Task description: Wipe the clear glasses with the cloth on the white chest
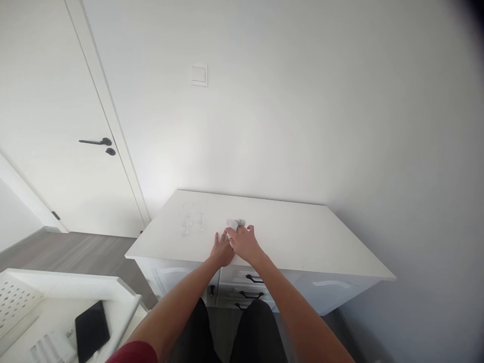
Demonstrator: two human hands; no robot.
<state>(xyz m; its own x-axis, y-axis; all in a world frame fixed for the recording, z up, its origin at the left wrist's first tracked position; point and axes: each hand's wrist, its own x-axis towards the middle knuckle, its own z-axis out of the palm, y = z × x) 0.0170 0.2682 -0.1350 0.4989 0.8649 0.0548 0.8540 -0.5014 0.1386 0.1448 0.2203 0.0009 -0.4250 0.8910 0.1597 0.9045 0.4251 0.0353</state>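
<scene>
A small crumpled white thing [232, 223], like a tissue or cloth with a dark strip on it, lies on the top of a white cabinet [287, 227]. My right hand [245, 243] reaches over it from the right, its fingers bent and gripping its near side. My left hand [222, 252] rests low on the cabinet top just to the left, with its fingers stretched out and apart. The fingertips of both hands nearly meet, and whether the left ones touch the white thing is unclear. Farther left on the cabinet stand several clear, glass-like pieces [192, 222], hard to make out.
Dark handles [251, 294] mark the drawers at the cabinet's front, above my knees. A white raised-edge table [75, 277] at lower left bears a black tablet-like slab [92, 330]. Behind are a wall with a light switch [198, 75] and a door [45, 111].
</scene>
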